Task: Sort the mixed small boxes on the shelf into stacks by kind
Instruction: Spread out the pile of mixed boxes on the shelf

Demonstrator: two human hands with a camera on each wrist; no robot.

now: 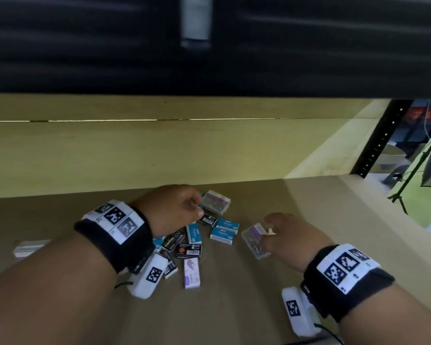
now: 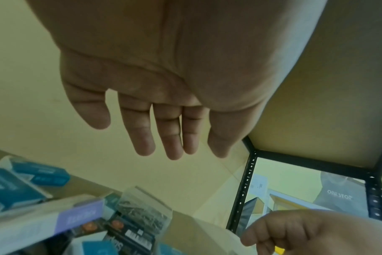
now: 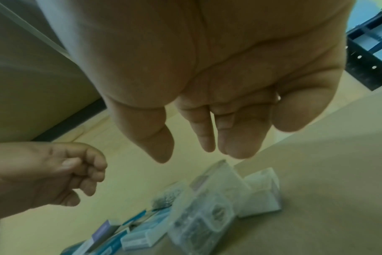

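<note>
The sorting looks barely begun. Most of the small boxes lie in a loose heap on the shelf (image 1: pixel 234 307): blue boxes (image 1: pixel 224 231), black boxes (image 1: pixel 188 252), and one white-and-purple box (image 1: pixel 192 272) nearer the person. A clear box with a purple label (image 1: pixel 215 202) sits at the far edge of the heap, and a second clear box (image 1: pixel 253 239) lies a little apart on the right. The step in hand seems to be gathering the clear boxes. The left hand (image 1: pixel 174 207) hovers just beside the far one, and the right hand (image 1: pixel 289 235) hangs over the near one. In the left wrist view the left grip is slack, its fingers (image 2: pixel 170 138) loosely extended and holding nothing. The right grip is also relaxed and unclosed, its fingers (image 3: pixel 236 138) hanging above the clear boxes (image 3: pixel 209 203). The head view cannot settle whether they brush the lid. The next move probably calls for each hand to close on the short sides of its clear box, lift it free without dragging its neighbours, and set one squarely on the other.
</note>
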